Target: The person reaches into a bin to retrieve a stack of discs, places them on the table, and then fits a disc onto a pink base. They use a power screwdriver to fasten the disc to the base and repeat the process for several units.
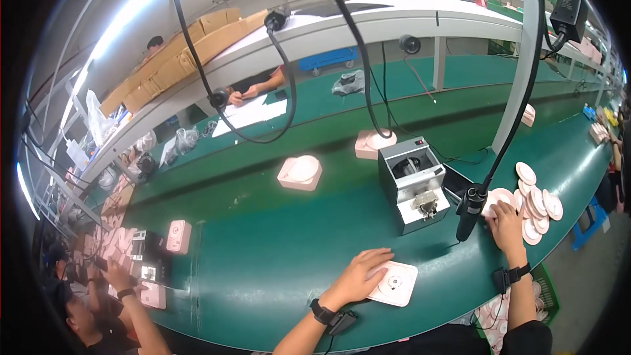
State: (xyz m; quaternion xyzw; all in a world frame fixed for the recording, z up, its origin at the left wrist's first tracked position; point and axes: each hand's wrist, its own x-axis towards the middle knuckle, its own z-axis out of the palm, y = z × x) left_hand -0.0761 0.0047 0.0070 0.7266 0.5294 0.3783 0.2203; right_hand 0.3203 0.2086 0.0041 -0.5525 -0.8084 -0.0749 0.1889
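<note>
The square pink plate [396, 283] lies partly under the left hand [356, 279].

The square plate [402, 287], pale pink with rounded corners and a dark-centred circular fitting, lies flat on the green work surface [263, 250]. The round pink disc [501, 194], partly covered, lies beside a heap of similar discs [536, 202].

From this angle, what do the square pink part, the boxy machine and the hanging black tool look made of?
Square pink part: likely moulded plastic, satin; even colour, rounded corners.
Boxy machine: probably sheet metal, grey; flat panels, crisp edges, pale sheen in front.
Hanging black tool: likely a plastic housing, semi-gloss; rounded body with small highlights. Tip too thin to judge.
</note>
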